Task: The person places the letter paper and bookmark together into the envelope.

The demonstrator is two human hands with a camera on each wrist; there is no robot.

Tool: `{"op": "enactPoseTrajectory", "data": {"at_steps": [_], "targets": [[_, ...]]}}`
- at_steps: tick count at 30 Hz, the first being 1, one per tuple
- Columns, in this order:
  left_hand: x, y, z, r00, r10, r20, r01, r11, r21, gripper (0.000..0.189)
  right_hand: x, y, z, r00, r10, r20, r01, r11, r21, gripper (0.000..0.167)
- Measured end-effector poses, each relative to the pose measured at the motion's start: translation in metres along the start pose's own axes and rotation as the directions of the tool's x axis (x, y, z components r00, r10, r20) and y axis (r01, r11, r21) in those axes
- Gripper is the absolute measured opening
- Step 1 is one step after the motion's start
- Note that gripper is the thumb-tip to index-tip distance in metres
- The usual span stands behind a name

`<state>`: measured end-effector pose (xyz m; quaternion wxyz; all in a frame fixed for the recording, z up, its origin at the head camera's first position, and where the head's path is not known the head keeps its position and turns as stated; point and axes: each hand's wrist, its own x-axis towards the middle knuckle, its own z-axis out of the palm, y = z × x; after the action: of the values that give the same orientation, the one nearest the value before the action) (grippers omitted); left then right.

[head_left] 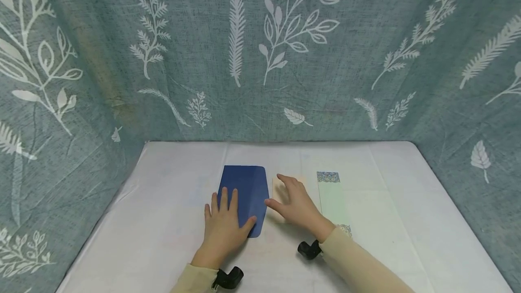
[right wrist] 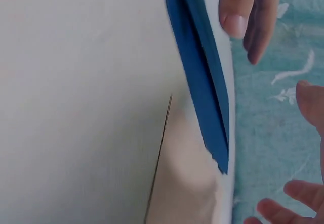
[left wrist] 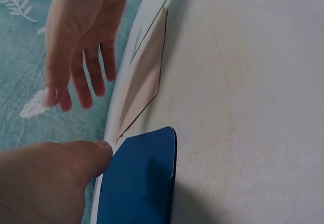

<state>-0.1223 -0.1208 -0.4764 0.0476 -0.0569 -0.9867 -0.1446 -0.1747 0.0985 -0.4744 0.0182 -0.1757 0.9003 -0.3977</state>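
A dark blue envelope (head_left: 244,175) lies on the white cloth, its flap (right wrist: 215,57) unfolded to the right and slightly raised in the right wrist view. My left hand (head_left: 224,229) rests on the envelope's lower left part, fingers straight and spread, thumb near the flap's lower end. My right hand (head_left: 296,205) hovers to the right of the envelope, over a cream-coloured paper piece (left wrist: 144,80) that it partly hides in the head view. Its thumb and fingers are apart, with nothing between them. Right of the cream piece lies a pale green paper strip (head_left: 331,200) with patterned ends.
A white cloth (head_left: 175,184) with fold creases covers the table. Behind and on both sides hangs a teal curtain (head_left: 195,35) with white leaf prints. Each wrist wears a black camera; the right one (head_left: 309,250) sits close over the cloth.
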Motion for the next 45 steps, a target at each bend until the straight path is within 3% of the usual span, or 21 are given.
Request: {"op": "enactPoseTrajectory", "data": {"at_steps": [4, 14, 32, 45], "targets": [[0.0, 0.0, 0.003, 1.0, -0.017, 0.01, 0.017, 0.999, -0.027, 0.091, 0.004, -0.003, 0.006, 1.0, 0.014, 0.018, -0.016, 0.996, 0.091, 0.082], [0.001, -0.001, 0.006, 0.997, -0.047, 0.055, 0.05, 0.997, -0.067, 0.088, 0.011, -0.008, 0.016, 0.999, 0.006, 0.054, -0.015, 0.986, 0.169, 0.073], [0.001, 0.002, 0.007, 0.993, -0.103, 0.062, 0.103, 0.995, -0.01, 0.079, 0.012, -0.016, 0.027, 0.994, -0.019, 0.105, 0.009, 0.995, 0.094, 0.069], [-0.004, 0.008, 0.006, 0.992, -0.102, 0.076, 0.099, 0.994, 0.04, 0.072, 0.015, -0.019, 0.032, 0.992, -0.034, 0.121, 0.022, 0.994, 0.105, 0.066]]}}
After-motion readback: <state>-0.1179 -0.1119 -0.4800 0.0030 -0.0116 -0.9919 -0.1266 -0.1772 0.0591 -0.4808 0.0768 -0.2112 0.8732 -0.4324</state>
